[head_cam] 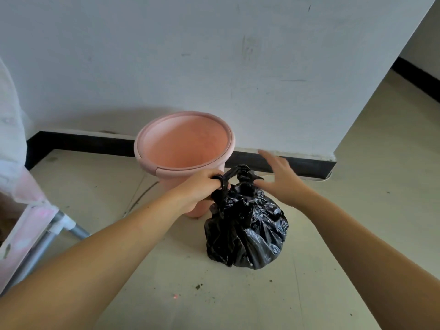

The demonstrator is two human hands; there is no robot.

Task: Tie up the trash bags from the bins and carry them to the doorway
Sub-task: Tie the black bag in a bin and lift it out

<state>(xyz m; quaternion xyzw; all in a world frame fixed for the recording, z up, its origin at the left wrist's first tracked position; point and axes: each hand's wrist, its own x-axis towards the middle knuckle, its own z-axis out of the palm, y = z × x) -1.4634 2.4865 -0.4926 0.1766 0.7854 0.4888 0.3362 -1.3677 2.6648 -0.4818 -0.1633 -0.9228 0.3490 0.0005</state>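
Observation:
A full black trash bag stands on the floor, its top knotted into a twisted loop. My left hand grips the left side of that loop, with the plastic wound round the fingers. My right hand hovers just right of the knot, fingers spread and straight, holding nothing; its thumb is close to the knot's right tail. Behind the bag stands a pink round bin with nothing inside, right next to my left hand.
A white wall with a black skirting board runs behind the bin. The wall ends in a corner at the right, where tiled floor leads on. A pink-covered frame with grey metal legs stands at the left. Small crumbs dot the floor.

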